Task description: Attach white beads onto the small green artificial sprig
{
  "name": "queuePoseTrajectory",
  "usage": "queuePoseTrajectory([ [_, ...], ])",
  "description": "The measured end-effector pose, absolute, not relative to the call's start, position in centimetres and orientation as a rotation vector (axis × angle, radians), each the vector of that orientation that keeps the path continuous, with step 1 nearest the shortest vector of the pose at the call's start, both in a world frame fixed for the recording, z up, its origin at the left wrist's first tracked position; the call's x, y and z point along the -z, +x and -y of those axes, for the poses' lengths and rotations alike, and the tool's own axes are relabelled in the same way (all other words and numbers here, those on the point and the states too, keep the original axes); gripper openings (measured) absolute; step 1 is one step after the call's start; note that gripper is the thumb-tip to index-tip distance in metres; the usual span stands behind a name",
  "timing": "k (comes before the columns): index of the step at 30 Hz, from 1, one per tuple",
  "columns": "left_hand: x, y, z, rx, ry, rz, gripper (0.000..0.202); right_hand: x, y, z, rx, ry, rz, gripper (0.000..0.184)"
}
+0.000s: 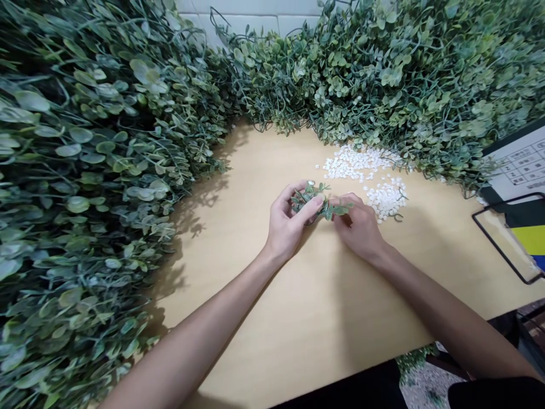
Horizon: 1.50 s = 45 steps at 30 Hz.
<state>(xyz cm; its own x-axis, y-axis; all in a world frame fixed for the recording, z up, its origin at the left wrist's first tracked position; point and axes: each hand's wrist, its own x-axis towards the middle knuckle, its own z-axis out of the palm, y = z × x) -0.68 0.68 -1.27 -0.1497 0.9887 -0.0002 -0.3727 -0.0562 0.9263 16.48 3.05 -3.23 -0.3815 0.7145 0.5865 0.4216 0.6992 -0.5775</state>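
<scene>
Both my hands on one leafy sprig (317, 200)
My left hand (287, 221) and right hand (360, 224) pinch it closed-fingered over the table (264, 295), near white beads (370, 179)

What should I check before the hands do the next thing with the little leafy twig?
1. Left hand grips the leafy sprig: ok.
2. Right hand pinches the sprig's other end: ok.
3. White beads lie within reach, just beyond the right hand: ok.
4. Bare wooden table under the hands to work on: ok.
5. Piles of foliage stay apart from the hands: ok.
6. A bead already fitted on the sprig: cannot tell, the fingers hide it.
</scene>
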Motion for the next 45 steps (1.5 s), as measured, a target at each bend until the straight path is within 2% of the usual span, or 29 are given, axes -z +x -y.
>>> queuePoseTrajectory([
  [3,1.6,-0.7,-0.6,-1.467,0.952,-1.045,0.040,2.6,16.8,-3.1,-0.534,-0.948,1.899,0.027],
  [7,1.4,-0.8,-0.4,-1.375,1.038,-1.095,0.041,1.9,17.1,-3.6,-0.905,-0.985,1.494,0.003],
  [12,0.9,-0.9,-0.3,-1.311,1.111,-1.109,0.037,1.4,17.1,-4.1,-1.279,-0.892,1.222,0.029],
  [19,1.2,-0.8,-0.4,-1.313,1.146,-1.076,0.027,1.4,16.8,-4.0,-1.591,-0.835,1.053,0.034],
  [36,0.9,-0.7,-0.1,-1.322,1.170,-1.217,0.039,1.4,16.8,-3.7,-1.644,-0.766,1.051,0.026],
  [45,1.0,-0.7,-0.1,-1.309,1.191,-1.224,0.041,1.2,16.7,-3.7,-1.602,-0.829,1.069,0.033],
])
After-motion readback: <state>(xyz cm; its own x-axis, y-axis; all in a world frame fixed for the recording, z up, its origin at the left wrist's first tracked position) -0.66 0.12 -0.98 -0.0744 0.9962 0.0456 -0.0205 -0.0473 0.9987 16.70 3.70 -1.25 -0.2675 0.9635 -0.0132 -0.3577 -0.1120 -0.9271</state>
